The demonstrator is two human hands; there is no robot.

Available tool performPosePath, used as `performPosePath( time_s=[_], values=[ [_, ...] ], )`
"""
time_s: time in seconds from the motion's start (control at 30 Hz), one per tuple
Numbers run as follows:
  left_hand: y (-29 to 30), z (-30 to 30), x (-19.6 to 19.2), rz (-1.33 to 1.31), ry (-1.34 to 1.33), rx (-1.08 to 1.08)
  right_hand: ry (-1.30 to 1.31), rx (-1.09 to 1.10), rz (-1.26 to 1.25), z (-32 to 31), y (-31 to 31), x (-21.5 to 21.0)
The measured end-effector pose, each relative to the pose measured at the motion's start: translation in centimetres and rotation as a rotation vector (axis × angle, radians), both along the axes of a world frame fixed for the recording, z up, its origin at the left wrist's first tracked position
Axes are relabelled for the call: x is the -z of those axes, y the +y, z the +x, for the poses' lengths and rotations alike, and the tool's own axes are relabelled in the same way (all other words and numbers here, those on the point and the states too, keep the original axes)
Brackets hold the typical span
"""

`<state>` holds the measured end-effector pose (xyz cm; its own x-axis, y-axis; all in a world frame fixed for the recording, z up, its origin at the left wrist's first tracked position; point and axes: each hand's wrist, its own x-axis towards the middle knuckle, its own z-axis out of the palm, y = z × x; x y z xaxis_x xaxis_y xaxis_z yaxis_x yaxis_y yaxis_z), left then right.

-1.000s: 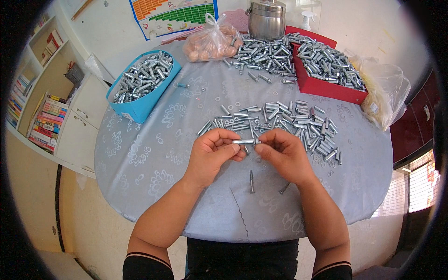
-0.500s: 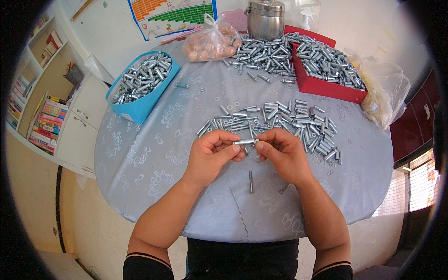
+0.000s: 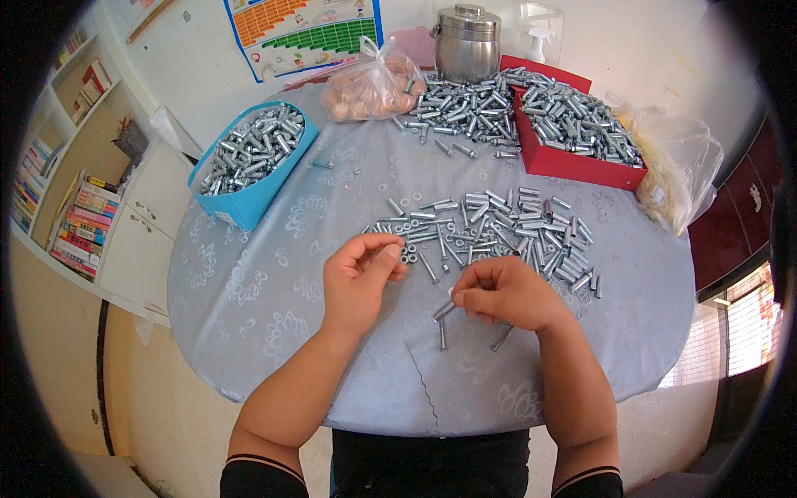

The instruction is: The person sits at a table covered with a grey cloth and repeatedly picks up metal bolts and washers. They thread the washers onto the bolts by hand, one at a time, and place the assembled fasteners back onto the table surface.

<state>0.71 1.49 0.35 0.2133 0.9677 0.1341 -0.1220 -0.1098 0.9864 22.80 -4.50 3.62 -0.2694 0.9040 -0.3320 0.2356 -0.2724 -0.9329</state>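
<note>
As it tilts, the bolt (image 3: 443, 310) gleams silvery.

Up and to the left of your left hand sits a blue box (image 3: 249, 178) heaped with metal parts. Well beyond both hands you have a knotted clear bag (image 3: 372, 87) of brownish items, a steel lidded canister (image 3: 467, 43) and a red tray (image 3: 573, 162) full of sleeves. Far right of your right hand lies a crumpled plastic bag (image 3: 677, 170). Off the bench (image 3: 249, 307) to your left stands a bookshelf (image 3: 62, 191).
</note>
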Motion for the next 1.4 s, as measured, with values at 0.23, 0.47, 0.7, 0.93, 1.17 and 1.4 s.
performPosePath(
  time_s=[0.23,0.47,0.7,0.93,1.17,1.4],
  values=[
    [0.4,0.0,-0.5,0.033,-0.093,-0.141,0.867,0.793,0.485,-0.9,2.2,0.1],
    [0.9,-1.0,-1.0,0.066,-0.111,-0.254,0.588,0.724,0.503,0.2,1.6,2.5],
    [2.1,-3.1,-1.7,0.188,0.337,-0.227,0.401,0.745,0.541,-0.6,1.2,2.5],
    [1.4,-4.1,-3.0,0.197,1.206,0.069,0.340,0.801,0.526,0.1,1.5,2.8],
    [1.5,-4.1,-1.8,0.284,1.172,0.046,0.313,0.776,0.504,0.1,1.3,2.7],
    [1.5,-3.7,-2.5,0.204,0.897,-0.051,0.301,0.805,0.496,0.1,1.3,2.5]
  ],
)
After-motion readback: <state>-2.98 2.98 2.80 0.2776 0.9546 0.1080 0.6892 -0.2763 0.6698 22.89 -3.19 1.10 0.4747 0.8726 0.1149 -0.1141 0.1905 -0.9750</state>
